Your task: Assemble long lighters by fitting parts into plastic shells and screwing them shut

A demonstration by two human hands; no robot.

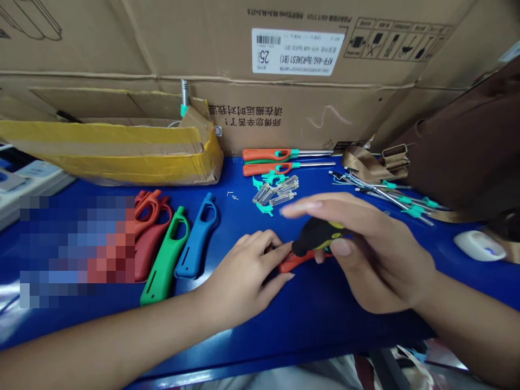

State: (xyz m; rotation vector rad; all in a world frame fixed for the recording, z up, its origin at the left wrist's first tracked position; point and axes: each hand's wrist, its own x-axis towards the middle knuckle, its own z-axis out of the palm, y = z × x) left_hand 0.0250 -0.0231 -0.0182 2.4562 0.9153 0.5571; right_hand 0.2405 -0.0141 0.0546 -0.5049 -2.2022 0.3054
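Observation:
My right hand (374, 254) is closed around a small black and yellow tool (314, 234), probably a screwdriver, whose tip end points left. My left hand (247, 271) rests on the blue table (309, 314) with its fingers pinching an orange-red lighter shell (294, 261) that lies flat under the tool. Most of the shell is hidden by both hands.
Red (148, 233), green (166, 260) and blue (199, 238) lighter shells lie to the left. Assembled orange lighters (280, 157), small clear parts (278, 192) and metal tubes with teal fittings (390, 195) lie behind. Cardboard boxes (284, 65) form the back wall; a yellow-taped box (114, 151) sits left.

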